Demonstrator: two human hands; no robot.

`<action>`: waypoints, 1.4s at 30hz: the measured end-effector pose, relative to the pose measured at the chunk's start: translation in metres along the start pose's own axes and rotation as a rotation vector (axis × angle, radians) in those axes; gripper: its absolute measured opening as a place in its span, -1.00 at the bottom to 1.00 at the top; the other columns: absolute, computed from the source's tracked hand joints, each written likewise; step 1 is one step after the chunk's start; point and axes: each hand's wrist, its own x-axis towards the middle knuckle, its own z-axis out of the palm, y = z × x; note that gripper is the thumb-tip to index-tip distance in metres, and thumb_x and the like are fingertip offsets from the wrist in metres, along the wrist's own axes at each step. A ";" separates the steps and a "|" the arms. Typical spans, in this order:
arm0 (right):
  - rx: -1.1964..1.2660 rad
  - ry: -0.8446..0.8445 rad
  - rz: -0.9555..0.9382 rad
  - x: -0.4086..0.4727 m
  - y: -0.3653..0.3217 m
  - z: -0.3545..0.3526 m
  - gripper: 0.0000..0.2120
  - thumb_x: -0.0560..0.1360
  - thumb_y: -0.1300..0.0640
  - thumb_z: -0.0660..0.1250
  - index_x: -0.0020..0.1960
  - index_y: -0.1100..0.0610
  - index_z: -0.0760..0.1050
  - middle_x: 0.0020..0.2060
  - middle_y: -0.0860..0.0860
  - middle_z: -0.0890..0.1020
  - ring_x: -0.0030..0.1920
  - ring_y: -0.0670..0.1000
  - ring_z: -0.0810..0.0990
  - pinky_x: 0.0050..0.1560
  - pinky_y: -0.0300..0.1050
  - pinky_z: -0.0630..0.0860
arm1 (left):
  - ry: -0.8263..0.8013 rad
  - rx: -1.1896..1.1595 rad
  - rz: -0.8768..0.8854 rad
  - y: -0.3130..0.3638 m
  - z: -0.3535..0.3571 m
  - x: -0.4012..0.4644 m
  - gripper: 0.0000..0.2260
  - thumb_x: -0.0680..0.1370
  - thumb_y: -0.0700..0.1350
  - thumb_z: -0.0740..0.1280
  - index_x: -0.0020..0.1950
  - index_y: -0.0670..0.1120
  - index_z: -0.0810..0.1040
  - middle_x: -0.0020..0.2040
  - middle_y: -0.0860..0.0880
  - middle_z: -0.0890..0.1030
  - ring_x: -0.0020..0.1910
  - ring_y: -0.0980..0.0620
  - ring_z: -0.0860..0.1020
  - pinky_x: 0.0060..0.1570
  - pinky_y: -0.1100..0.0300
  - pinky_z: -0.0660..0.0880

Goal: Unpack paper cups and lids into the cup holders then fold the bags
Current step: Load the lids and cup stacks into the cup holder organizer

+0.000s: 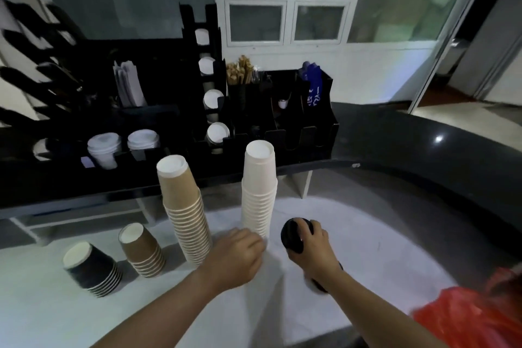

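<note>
White counter lay below the black cup-holder rack. Just right of the tall white paper-cup stack, the right hand clamped a black lid stack; the left hand curled at the white stack's base. Light, crushable: grip low.

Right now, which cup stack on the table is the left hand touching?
The tall white stack: the left hand rests at its base, right of the tall brown stack.
</note>
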 end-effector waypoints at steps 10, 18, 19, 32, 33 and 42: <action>0.103 0.280 -0.072 0.091 -0.040 -0.144 -0.24 0.40 -0.06 0.52 0.46 -0.21 0.18 0.40 0.04 0.28 0.34 0.16 0.35 0.23 0.04 0.45 | 0.332 0.070 -0.049 -0.068 -0.151 0.115 -0.86 0.57 -0.27 0.28 0.03 -0.20 0.63 -0.02 -0.06 0.62 -0.07 -0.05 0.57 -0.03 0.07 0.54; 0.022 0.241 -0.178 0.179 -0.042 -0.199 -0.24 0.42 -0.05 0.52 0.51 -0.11 0.22 0.44 0.10 0.25 0.33 0.25 0.41 0.30 0.15 0.49 | -0.276 0.069 -0.382 -0.128 -0.148 0.215 -0.69 0.68 -0.14 0.15 0.35 -0.03 0.55 0.37 0.04 0.50 0.32 0.04 0.49 0.29 0.17 0.44; 0.015 0.224 -0.208 0.188 -0.040 -0.203 -0.24 0.42 -0.05 0.51 0.51 -0.12 0.21 0.43 0.09 0.24 0.32 0.24 0.42 0.28 0.15 0.50 | -0.332 0.074 -0.409 -0.134 -0.140 0.228 -0.67 0.67 -0.16 0.13 0.37 -0.02 0.55 0.41 0.02 0.49 0.35 0.01 0.47 0.32 0.14 0.43; -0.317 0.013 -0.453 0.306 -0.041 -0.201 -0.17 0.40 -0.25 0.44 0.52 -0.19 0.08 0.38 0.09 0.33 0.28 0.27 0.45 0.36 0.18 0.38 | -1.034 0.243 -0.493 -0.193 -0.057 0.293 -0.49 0.59 -0.25 0.12 0.52 0.05 0.42 0.43 -0.06 0.48 0.36 -0.09 0.45 0.34 0.11 0.39; -0.360 0.030 -0.464 0.310 -0.040 -0.198 -0.18 0.39 -0.28 0.43 0.52 -0.18 0.11 0.38 0.08 0.35 0.31 0.25 0.42 0.36 0.18 0.35 | -1.052 0.254 -0.493 -0.195 -0.056 0.292 -0.51 0.59 -0.24 0.12 0.51 0.04 0.44 0.40 -0.07 0.51 0.32 -0.10 0.47 0.32 0.11 0.42; -0.566 -0.095 -0.507 0.331 -0.054 -0.192 -0.19 0.39 -0.30 0.43 0.51 -0.11 0.18 0.33 0.11 0.46 0.33 0.22 0.40 0.32 0.17 0.28 | -1.086 0.186 -0.556 -0.191 -0.064 0.302 -0.59 0.62 -0.20 0.12 0.42 0.00 0.54 0.41 0.03 0.53 0.36 -0.03 0.47 0.39 0.11 0.40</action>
